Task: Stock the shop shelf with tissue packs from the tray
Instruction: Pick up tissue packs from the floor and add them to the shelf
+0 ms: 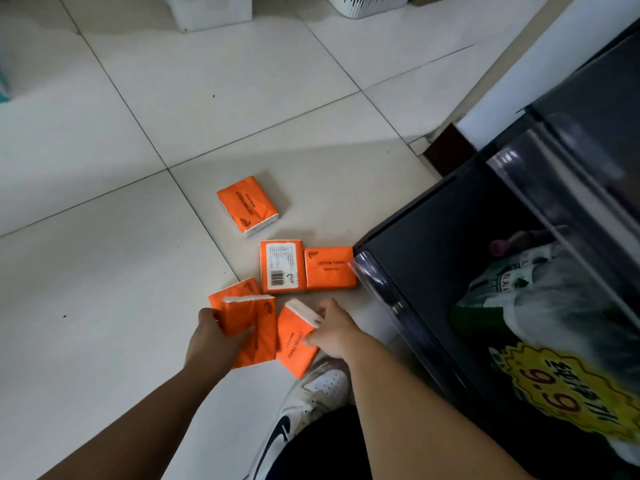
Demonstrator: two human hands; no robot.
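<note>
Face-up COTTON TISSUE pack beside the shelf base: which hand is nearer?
Right. The right hand is just on the person's side of the pack, not touching; the left hand is farther, off to its left.

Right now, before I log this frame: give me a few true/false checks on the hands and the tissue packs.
1. The left hand grips an orange tissue pack. True.
2. The right hand is empty. False: it pinches another pack.
3. One floor pack lies barcode side up. True.
4. The lone far pack sits on the dark shelf. False: it lies on the tiled floor, clear of the dark shelf.
</note>
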